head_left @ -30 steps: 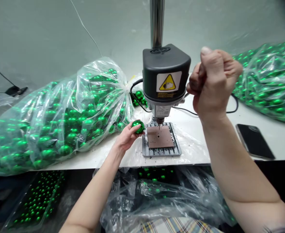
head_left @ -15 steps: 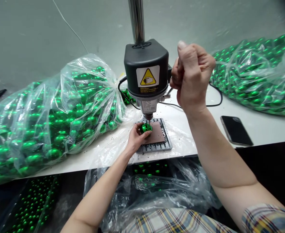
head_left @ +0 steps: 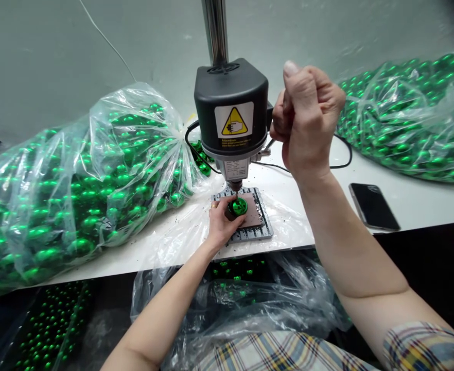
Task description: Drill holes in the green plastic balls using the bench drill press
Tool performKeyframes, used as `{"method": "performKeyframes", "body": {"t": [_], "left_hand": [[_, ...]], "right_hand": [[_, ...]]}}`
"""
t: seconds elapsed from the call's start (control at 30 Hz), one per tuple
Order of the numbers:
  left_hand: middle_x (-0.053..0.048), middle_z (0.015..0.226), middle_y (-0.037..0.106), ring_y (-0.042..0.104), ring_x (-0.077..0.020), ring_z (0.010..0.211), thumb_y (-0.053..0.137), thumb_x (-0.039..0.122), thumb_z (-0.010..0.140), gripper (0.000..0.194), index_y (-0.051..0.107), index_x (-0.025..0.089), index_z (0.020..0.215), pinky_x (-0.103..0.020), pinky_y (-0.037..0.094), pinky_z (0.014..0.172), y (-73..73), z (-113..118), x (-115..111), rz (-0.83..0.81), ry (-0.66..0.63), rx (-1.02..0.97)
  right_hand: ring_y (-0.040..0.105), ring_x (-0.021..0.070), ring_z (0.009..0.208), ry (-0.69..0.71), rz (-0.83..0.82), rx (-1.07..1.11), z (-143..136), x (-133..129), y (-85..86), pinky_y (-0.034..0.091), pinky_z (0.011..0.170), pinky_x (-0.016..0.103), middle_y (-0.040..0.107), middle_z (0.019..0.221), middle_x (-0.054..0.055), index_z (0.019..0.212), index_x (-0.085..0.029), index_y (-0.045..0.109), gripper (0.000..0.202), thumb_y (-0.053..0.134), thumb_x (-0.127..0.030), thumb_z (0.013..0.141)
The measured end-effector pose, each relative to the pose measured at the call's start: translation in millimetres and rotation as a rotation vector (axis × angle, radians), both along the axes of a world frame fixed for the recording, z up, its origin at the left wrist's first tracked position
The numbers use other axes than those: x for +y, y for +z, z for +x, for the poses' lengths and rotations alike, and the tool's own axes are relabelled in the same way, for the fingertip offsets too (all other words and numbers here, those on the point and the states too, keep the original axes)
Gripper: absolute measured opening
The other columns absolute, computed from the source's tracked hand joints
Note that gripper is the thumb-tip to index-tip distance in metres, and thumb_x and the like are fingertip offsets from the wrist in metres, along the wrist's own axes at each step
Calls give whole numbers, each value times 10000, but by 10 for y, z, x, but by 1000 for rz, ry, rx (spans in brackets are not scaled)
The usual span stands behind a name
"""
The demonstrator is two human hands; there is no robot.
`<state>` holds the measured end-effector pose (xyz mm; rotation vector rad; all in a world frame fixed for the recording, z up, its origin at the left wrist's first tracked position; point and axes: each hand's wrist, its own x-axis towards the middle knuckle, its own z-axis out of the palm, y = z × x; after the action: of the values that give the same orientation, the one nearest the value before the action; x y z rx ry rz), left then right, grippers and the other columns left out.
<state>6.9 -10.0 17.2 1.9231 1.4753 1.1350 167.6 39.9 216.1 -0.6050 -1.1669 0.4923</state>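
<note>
My left hand (head_left: pixel 224 220) grips a shiny green ball (head_left: pixel 240 206) between thumb and fingers, under the bit of a black bench drill press (head_left: pixel 230 111). The ball is over a brownish board (head_left: pixel 253 216) on the drill's slotted metal base (head_left: pixel 263 231), which is strewn with dark shavings. My right hand (head_left: pixel 308 116) is raised at the drill's right side, its fingers wrapped round the feed lever (head_left: pixel 272 144), most of which is hidden by the fist.
Clear bags of green balls lie at left (head_left: pixel 76 196) and right (head_left: pixel 416 123) on the white table (head_left: pixel 134 257). A black phone (head_left: pixel 374 206) rests right of my forearm. Below the table edge hangs an open plastic bag (head_left: pixel 273 304) with green balls inside.
My left hand has shifted slightly right with the green ball, which has turned or moved under the bit. My right hand stays on the lever at about the same height.
</note>
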Motion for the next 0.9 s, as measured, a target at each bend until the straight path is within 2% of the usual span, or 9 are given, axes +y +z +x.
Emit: {"method": "performKeyframes", "body": {"t": [0.2, 0.37, 0.6, 0.73, 0.9], "left_hand": [[-83, 1148, 683, 588, -275, 1161, 806, 366, 785, 469, 688, 251, 1224, -409, 476, 1005, -29, 8, 15, -65, 13, -97], [-90, 1172, 642, 606, -265, 1163, 833, 403, 753, 559, 662, 249, 1262, -414, 474, 1045, -97, 0, 26, -91, 19, -159], [-91, 1134, 627, 617, -258, 1109, 854, 396, 724, 568, 665, 226, 1232, -412, 484, 1018, -93, 16, 28, -123, 49, -176], [-95, 1138, 627, 617, -262, 1112, 848, 392, 734, 555, 663, 223, 1229, -416, 486, 1016, -88, 23, 25, -130, 43, -180], [-97, 1154, 624, 615, -262, 1132, 843, 416, 745, 562, 655, 228, 1239, -416, 481, 1026, -138, 15, 29, -107, 36, -177]], "right_hand": [[225, 81, 381, 48, 61, 3, 29, 15, -5, 173, 344, 288, 299, 476, -69, 627, -251, 255, 615, 621, -688, 858], [237, 88, 358, 25, 119, 22, 36, -38, -64, 179, 340, 294, 303, 447, -66, 594, -245, 292, 563, 673, -536, 890], [239, 93, 393, -109, 176, 51, -11, -261, -362, 206, 414, 312, 253, 439, -49, 523, -220, 264, 583, 661, -430, 894], [183, 83, 374, -67, 266, 93, -20, -300, -520, 167, 429, 317, 185, 443, -54, 543, -200, 198, 569, 637, -332, 880], [198, 70, 388, -60, 341, 58, 1, -335, -690, 175, 449, 313, 235, 456, -50, 543, -186, 213, 546, 626, -318, 875]]}}
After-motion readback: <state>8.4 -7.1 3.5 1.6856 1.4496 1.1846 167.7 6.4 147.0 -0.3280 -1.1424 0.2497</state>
